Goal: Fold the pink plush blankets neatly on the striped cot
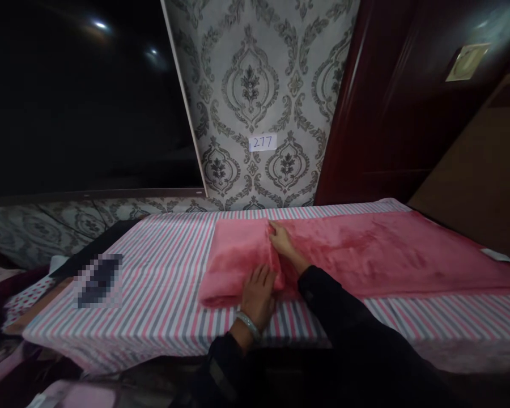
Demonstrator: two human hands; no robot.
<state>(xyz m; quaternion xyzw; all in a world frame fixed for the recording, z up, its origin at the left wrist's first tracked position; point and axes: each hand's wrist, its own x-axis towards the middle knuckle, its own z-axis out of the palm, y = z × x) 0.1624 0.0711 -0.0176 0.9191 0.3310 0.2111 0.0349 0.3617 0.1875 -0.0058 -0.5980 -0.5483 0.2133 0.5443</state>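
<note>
A pink plush blanket (365, 249) lies along a striped cloth, its left part folded over into a thick, layered stack. On the near right part of that stack rests my left hand (258, 292), fingers stretched out flat and a pale bangle on the wrist. My right hand (283, 241) reaches to the far right edge of the folded part, with its fingers closed at that edge. The thumb of the right hand is only partly visible. To the right of my hands the blanket lies spread out in a long strip with a small white label (496, 255) at its edge.
The striped cloth (161, 266) covers the table and hangs over its front edge. A pixelated dark item (98, 281) lies at left. Behind stand a large black screen (89, 102), a patterned wall with a paper slip (262, 142) marked 277, and a brown panel (480, 170) at right.
</note>
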